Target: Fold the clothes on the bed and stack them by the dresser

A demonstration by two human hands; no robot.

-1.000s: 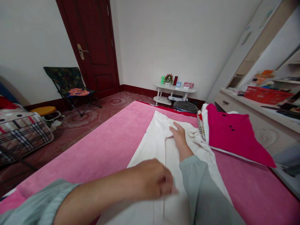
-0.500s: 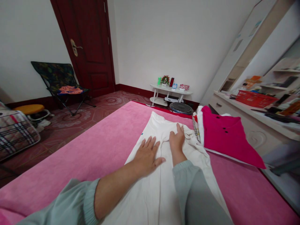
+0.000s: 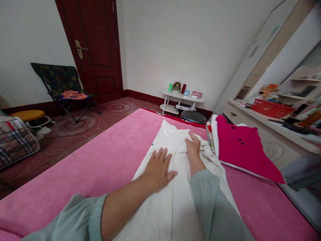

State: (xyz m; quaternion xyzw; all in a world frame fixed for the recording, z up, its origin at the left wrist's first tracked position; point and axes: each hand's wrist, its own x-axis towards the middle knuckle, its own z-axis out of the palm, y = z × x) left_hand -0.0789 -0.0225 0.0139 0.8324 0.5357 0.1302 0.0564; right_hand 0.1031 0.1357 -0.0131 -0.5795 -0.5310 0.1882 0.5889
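Note:
A long white garment (image 3: 179, 197) lies spread on the pink bed cover (image 3: 107, 150), with creases along its right side. My left hand (image 3: 158, 170) rests flat on the middle of it, fingers spread. Further up, my right hand (image 3: 193, 147) touches the cloth near its far right part. Its thumb and forefinger are stretched out and apart, while the other fingers are largely hidden. A small blue tag (image 3: 152, 144) shows at the garment's left edge.
Folded clothes with a bright pink top (image 3: 242, 147) lie at the bed's right, beside a drawer cabinet (image 3: 232, 113) bearing a red basket (image 3: 272, 107). Beyond the bed stands a small white table (image 3: 182, 97). A folding chair (image 3: 62, 80) and yellow stool (image 3: 28, 115) are at the left.
My right hand has slid slightly to the right across the white garment, and the cloth beside it looks flatter. My left hand stays in nearly the same place.

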